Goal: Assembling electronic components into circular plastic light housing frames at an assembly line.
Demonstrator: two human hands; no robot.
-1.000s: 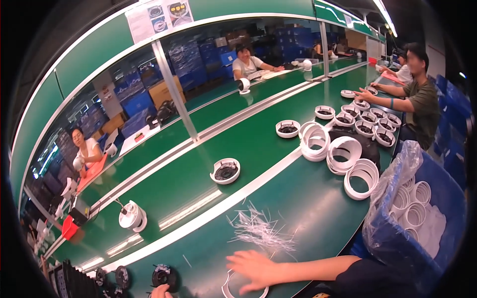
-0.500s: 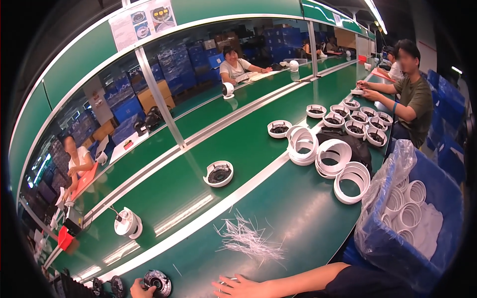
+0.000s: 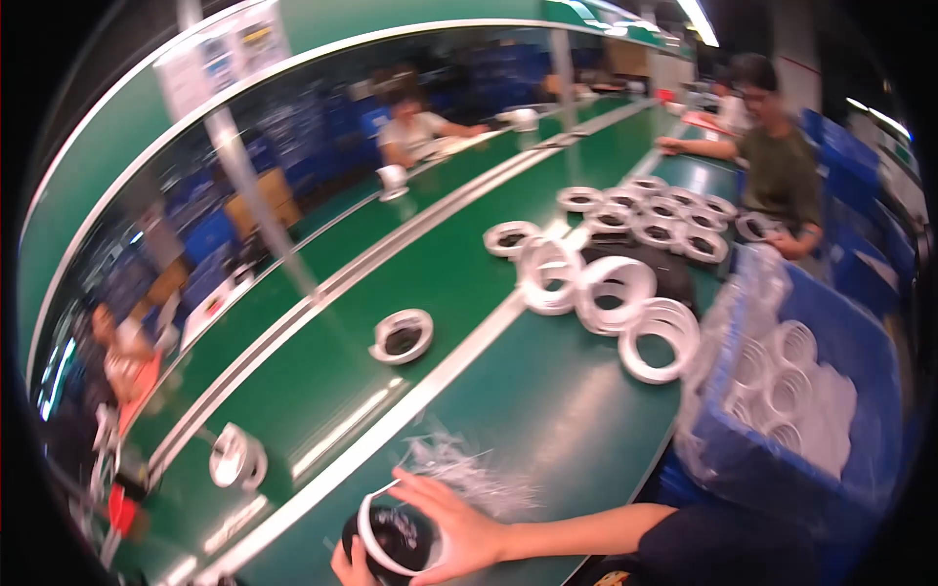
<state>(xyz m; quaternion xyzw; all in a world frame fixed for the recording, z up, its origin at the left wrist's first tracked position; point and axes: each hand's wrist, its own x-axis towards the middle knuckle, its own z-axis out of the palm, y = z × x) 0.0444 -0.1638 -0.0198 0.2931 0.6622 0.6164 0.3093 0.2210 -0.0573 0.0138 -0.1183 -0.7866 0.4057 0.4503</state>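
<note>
White ring (image 3: 365,527), against black part (image 3: 408,535): fitting, I judge. My right hand (image 3: 469,532) grips ring, spread wide; left hand (image 3: 351,566) curls on part. Next needs level alignment.

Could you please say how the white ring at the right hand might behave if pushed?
The white ring in the right hand is probably stiff, as its rim curves smoothly. It looks light for its size: a thin band, with a black part showing through. On edge, it might roll, being round.

Motion blur, dark curved edges, white glare streaks on green worktop (image 3: 318,361)
</note>
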